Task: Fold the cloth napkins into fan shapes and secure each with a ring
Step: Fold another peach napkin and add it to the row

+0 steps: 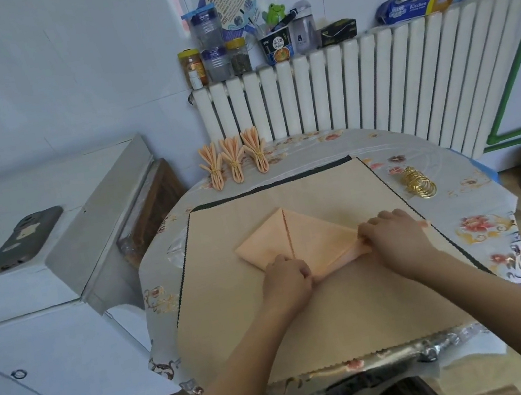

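A peach cloth napkin [297,237] lies on the beige mat [326,321] in the middle of the round table, partly pleated along its near edge. My left hand [286,280] pinches the pleat at its near-left end. My right hand [394,234] pinches the pleated strip at its right end. Three finished peach fan napkins [233,160], each held by a gold ring, stand at the table's far left edge. A pile of gold rings [418,185] lies on the tablecloth to the right of the mat.
The table [487,227] wears a flowered cloth and stands against a white radiator [372,87] topped with jars, bottles and boxes. A white cabinet [42,291] at the left carries a phone [24,239]. A cushion sits on the floor at the far right.
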A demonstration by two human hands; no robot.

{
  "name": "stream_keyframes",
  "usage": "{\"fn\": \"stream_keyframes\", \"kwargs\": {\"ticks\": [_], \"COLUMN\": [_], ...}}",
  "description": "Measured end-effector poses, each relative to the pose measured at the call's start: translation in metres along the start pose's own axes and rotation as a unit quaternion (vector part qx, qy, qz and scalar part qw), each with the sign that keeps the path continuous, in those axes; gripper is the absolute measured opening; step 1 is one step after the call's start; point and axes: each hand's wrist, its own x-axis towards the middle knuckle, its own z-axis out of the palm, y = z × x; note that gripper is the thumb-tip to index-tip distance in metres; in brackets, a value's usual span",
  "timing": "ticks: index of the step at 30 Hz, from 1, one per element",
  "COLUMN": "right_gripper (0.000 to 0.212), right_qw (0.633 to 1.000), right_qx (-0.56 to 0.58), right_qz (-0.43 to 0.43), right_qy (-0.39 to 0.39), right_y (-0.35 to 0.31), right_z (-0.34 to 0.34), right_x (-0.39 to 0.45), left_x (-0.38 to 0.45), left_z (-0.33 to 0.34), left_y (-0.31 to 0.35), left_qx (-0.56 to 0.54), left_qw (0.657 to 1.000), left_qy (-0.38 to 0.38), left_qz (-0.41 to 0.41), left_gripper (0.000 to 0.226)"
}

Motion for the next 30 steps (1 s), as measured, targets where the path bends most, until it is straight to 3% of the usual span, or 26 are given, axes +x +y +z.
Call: {"fn": "stream_keyframes", "kwargs": {"ticks": [2, 8, 18, 21, 24, 27, 30], "right_gripper": [0.024, 0.028, 0.028, 0.028, 0.041, 0.057, 0.037], "right_qw": [0.999, 0.991, 0.984, 0.99, 0.992, 0.954, 0.917], "right_qx": [-0.036, -0.119, -0.089, -0.029, 0.108, 0.283, 0.363], "right_qz": [0.008, -0.055, -0.142, -0.127, -0.053, 0.073, 0.133], "right_qy": [0.025, -0.018, -0.06, -0.054, -0.044, -0.059, -0.094], "right_y": [0.002, -0.028, -0.063, -0.068, -0.065, -0.056, -0.048], "right_z": [-0.016, -0.056, -0.016, 0.005, 0.019, 0.035, 0.048], "right_x": [0.001, 0.036, 0.105, 0.118, 0.122, 0.122, 0.121], "left_x": [-0.007, -0.019, -0.008, -0.004, -0.001, 0.004, 0.011], "left_z": [-0.004, -0.012, -0.012, -0.012, -0.016, -0.019, -0.021], "left_y": [-0.003, -0.006, -0.007, -0.007, -0.006, -0.005, -0.006], "left_qx": [0.009, 0.038, 0.093, 0.128, 0.151, 0.159, 0.148], "left_qw": [1.0, 0.997, 0.994, 0.989, 0.985, 0.982, 0.98], "left_qy": [-0.021, -0.06, -0.049, -0.057, -0.074, -0.094, -0.123], "left_qz": [0.008, 0.021, 0.03, 0.037, 0.043, 0.039, 0.05], "left_gripper": [0.02, 0.028, 0.031, 0.035, 0.035, 0.037, 0.055]}}
